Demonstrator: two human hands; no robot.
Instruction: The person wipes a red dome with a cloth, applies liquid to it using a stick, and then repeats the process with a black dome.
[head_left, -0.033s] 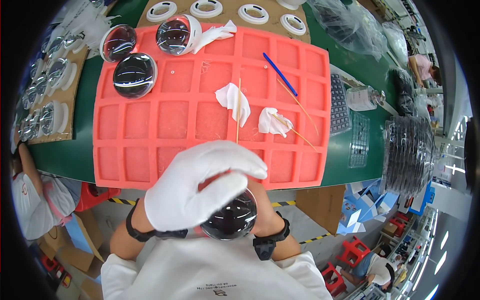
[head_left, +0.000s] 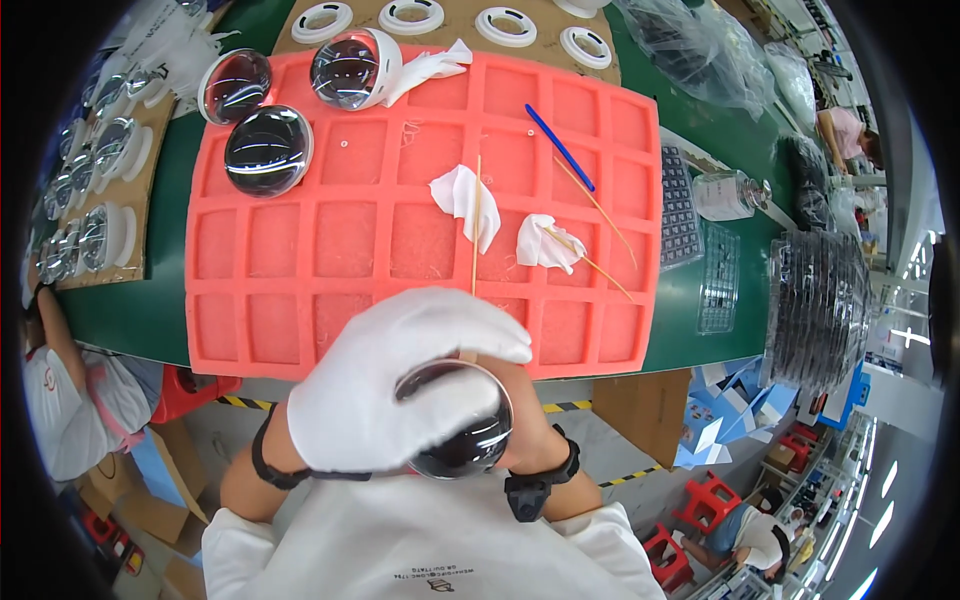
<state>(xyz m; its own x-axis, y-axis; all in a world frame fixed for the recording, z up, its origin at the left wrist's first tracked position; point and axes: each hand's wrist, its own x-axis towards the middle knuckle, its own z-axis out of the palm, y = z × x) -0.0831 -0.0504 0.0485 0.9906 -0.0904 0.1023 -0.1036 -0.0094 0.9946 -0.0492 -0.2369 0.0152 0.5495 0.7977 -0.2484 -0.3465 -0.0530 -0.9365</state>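
In front of my chest is a glossy black dome (head_left: 476, 442), perhaps a dome-camera cover. My left hand (head_left: 375, 385), in a white glove, curls around its left and far side, the thumb lying across the shiny surface. My bare right hand (head_left: 520, 395) is at the dome's right side, its fingers mostly hidden behind the dome and the glove. Just beyond the hands, on a pink foam tray (head_left: 345, 240), lie a thin wooden stick (head_left: 476, 230), a crumpled white cloth (head_left: 462, 205) and a second cloth (head_left: 548, 245) with a stick through it.
Dark domes (head_left: 268, 152) sit at the tray's far left. A blue pen (head_left: 560, 148) lies at its right. White rings (head_left: 411, 17) line cardboard behind. Stacked clear plastic trays (head_left: 818, 305) stand at right, with a bottle (head_left: 725, 196) nearby. More domes (head_left: 100, 235) stand at left.
My left thumb has slid nearer to me, down onto the dome's face. More of the dome's far rim shows between thumb and fingers. The right hand stays about where it was.
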